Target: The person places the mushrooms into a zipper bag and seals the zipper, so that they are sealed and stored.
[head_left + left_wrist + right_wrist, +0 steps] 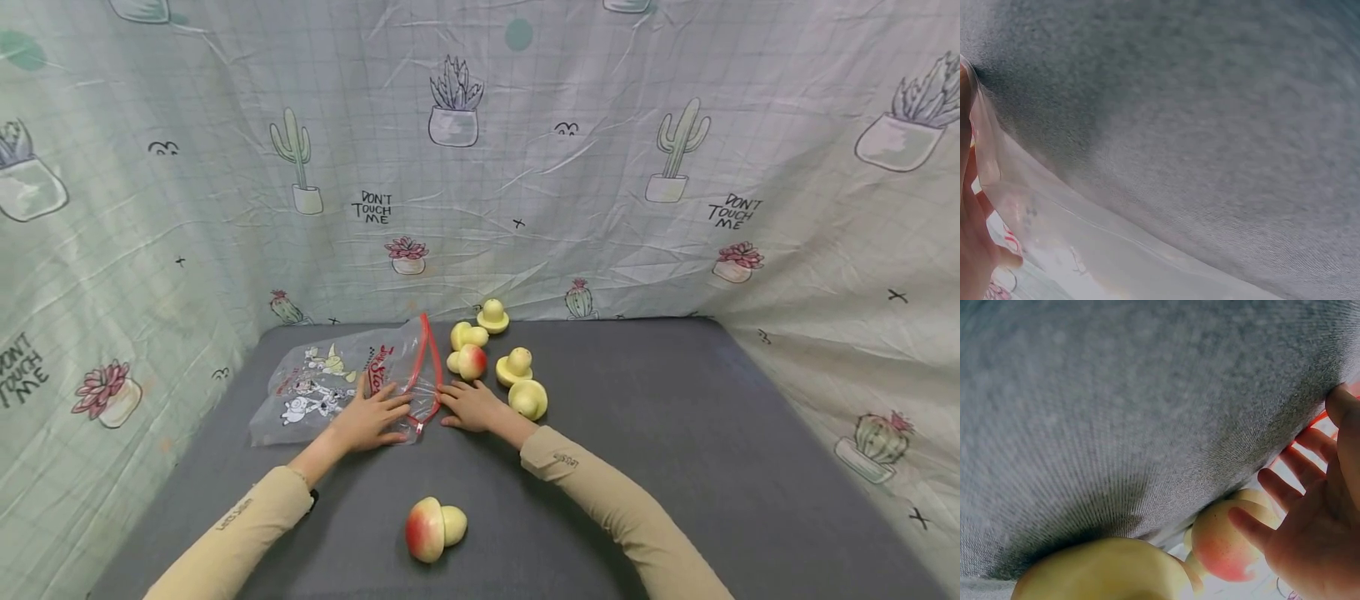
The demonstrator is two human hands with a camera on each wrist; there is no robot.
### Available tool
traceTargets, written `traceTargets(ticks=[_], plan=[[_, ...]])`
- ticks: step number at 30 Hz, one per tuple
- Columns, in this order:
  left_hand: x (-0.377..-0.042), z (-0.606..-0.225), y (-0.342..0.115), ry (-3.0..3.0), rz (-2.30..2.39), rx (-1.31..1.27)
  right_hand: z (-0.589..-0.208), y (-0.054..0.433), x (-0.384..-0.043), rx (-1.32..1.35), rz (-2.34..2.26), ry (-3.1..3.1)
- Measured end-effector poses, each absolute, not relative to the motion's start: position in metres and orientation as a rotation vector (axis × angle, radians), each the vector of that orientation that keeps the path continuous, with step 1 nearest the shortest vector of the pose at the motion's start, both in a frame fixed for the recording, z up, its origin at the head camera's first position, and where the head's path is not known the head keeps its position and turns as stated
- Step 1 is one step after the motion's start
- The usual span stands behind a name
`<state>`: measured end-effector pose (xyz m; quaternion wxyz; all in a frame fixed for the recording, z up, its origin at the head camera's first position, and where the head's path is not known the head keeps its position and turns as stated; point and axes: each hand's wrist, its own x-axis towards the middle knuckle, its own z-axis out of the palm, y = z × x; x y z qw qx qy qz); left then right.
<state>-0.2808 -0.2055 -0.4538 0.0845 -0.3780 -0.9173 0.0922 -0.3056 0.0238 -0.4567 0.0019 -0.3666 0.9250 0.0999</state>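
A clear plastic zip bag (273, 421) with a cartoon print lies flat on the dark table, its red zip edge (437, 354) facing right. My left hand (367, 419) rests on the bag near that edge, fingers spread; in the left wrist view the clear plastic (1085, 244) stretches beside the hand. At the red edge, my right hand (472, 406) touches the bag with its fingertips. The right wrist view shows those fingers (1282, 490) extended and apart. Close to this hand are a red-capped toy mushroom (472, 362) and a yellow one (528, 400).
More yellow mushrooms stand behind the right hand, among them one at the back (492, 317) and one to the right (515, 367). Another red-and-yellow mushroom (426, 531) lies on its side near the front. A printed curtain (480, 183) hangs behind the table (637, 417).
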Motion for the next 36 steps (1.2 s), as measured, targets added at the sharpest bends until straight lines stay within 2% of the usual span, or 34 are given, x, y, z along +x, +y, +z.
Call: traceTargets(ticks=[25, 36], plan=[[-0.263, -0.455, -0.213, -2.651, 0.346, -1.029, -0.46, 0.023, -0.305, -1.134, 0.285, 2.899], [-0.267, -0.451, -0.206, -2.499, 0.382, -1.284, -0.459, 0.022, -0.305, -1.116, 0.296, 2.894]])
